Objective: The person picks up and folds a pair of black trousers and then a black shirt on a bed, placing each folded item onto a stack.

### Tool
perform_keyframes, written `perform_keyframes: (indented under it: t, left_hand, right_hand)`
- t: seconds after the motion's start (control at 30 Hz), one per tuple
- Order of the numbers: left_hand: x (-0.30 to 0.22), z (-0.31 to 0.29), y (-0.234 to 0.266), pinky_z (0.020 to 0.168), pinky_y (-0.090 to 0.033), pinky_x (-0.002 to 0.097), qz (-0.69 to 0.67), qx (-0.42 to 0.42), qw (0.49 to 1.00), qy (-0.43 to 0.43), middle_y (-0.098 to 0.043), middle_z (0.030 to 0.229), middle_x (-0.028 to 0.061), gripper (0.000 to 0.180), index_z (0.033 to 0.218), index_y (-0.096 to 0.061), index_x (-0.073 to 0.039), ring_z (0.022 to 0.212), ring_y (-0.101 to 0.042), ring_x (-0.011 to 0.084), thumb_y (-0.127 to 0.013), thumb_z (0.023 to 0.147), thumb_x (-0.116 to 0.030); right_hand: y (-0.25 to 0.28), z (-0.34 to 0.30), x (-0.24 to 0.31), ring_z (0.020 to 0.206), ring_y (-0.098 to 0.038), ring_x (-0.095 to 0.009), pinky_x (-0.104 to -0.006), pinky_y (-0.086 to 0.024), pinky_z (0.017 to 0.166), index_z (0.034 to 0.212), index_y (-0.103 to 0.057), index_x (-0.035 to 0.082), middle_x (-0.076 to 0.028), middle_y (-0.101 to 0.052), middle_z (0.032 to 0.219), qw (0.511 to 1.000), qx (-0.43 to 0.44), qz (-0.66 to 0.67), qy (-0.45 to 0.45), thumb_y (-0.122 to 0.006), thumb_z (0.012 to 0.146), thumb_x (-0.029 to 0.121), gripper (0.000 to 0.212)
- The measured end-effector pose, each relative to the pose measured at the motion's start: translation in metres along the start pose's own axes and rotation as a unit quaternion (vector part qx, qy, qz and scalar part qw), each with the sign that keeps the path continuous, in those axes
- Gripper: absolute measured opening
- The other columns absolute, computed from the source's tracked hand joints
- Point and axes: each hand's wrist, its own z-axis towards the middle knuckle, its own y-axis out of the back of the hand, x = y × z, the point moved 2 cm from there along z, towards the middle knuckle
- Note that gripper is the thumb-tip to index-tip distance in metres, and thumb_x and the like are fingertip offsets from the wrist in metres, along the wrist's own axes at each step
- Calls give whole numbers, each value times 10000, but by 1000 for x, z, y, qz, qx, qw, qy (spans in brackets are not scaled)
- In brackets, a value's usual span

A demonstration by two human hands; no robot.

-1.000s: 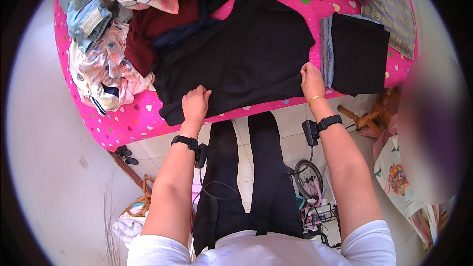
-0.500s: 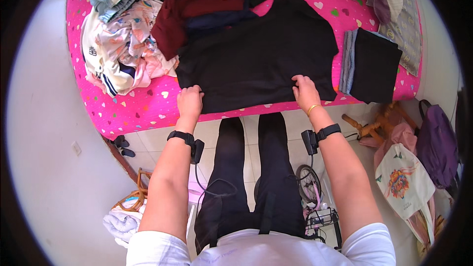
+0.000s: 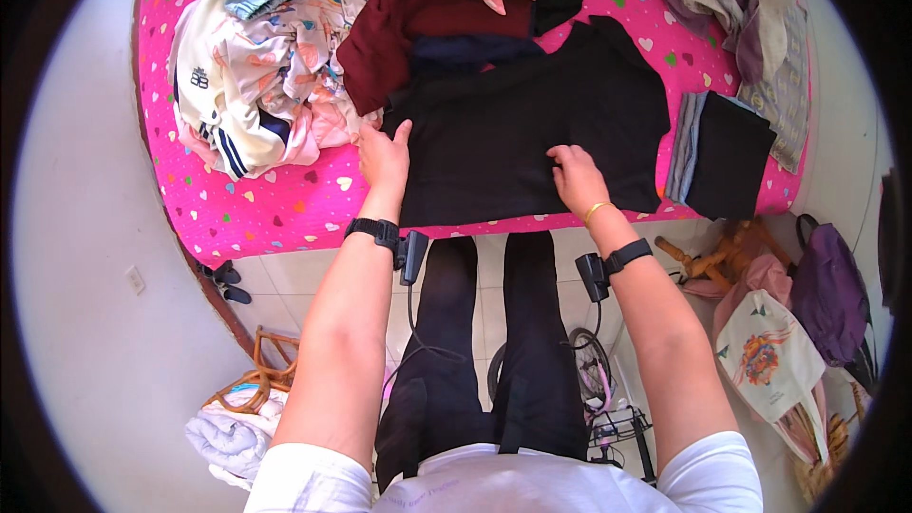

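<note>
A black garment lies spread flat on the pink bed cover with small hearts. My left hand rests flat on the garment's left edge, fingers together and pointing away from me. My right hand presses on the garment's lower middle, fingers bent into the cloth. Both wrists carry black bands with small devices. A dark red garment lies just behind the black one.
A heap of light patterned clothes sits on the bed to the left. Folded dark and grey clothes are stacked at the right. On the tiled floor stand a printed cloth bag, a purple bag and a wicker basket.
Both hands moved up from the bed's front edge onto the black garment. My left hand went to its left edge, my right hand toward its middle. The view shifted over the bed.
</note>
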Motion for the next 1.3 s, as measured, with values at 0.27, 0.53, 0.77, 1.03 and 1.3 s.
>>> perform_keyframes:
  t: [0.27, 0.53, 0.77, 1.03, 1.3]
  left_hand:
    - [-50, -46, 53, 722, -486, 388, -124, -31, 934, -332, -653, 853, 92, 73, 924, -650, -59, 787, -637, 273, -706, 878, -56]
    - [-72, -72, 97, 771, -505, 403, -216, -16, 855, -472, -650, 926, 102, 235, 1005, -632, -63, 864, -645, 310, -745, 812, 9]
    - [-41, -38, 93, 914, -472, 434, -238, -49, 921, -304, -636, 1097, 117, 425, 1148, -571, -49, 994, -623, 326, -806, 812, -160]
    - [21, 5, 56, 838, -538, 391, -231, 122, 953, -151, -694, 1024, 174, 232, 1190, -606, -32, 947, -696, 308, -603, 1011, -179]
    - [12, 24, 44, 935, -502, 424, -233, 68, 958, -152, -673, 1138, 200, 273, 1233, -609, -28, 1077, -649, 360, -593, 993, -158]
  right_hand:
    - [-22, 40, 93, 1098, -616, -364, -458, -527, 921, 1311, -552, 126, -147, -655, 1121, 991, 48, 99, 80, -640, 894, 41, 435]
    - [-5, 80, 160, 872, -672, -368, -454, -545, 735, 1207, -566, 135, -155, -683, 928, 982, 17, 103, 158, -661, 839, 19, 398]
    - [15, 105, 179, 878, -676, -355, -428, -552, 748, 1056, -627, 82, -143, -686, 916, 975, -45, 120, 182, -658, 855, 29, 211]
    - [18, 124, 197, 939, -685, -328, -400, -564, 826, 1094, -678, 76, -126, -706, 996, 960, -66, 115, 246, -627, 840, -18, 276]
    - [-2, 121, 205, 1150, -631, -342, -418, -539, 969, 1341, -590, 118, -137, -657, 1271, 957, -14, 104, 270, -645, 865, 0, 494]
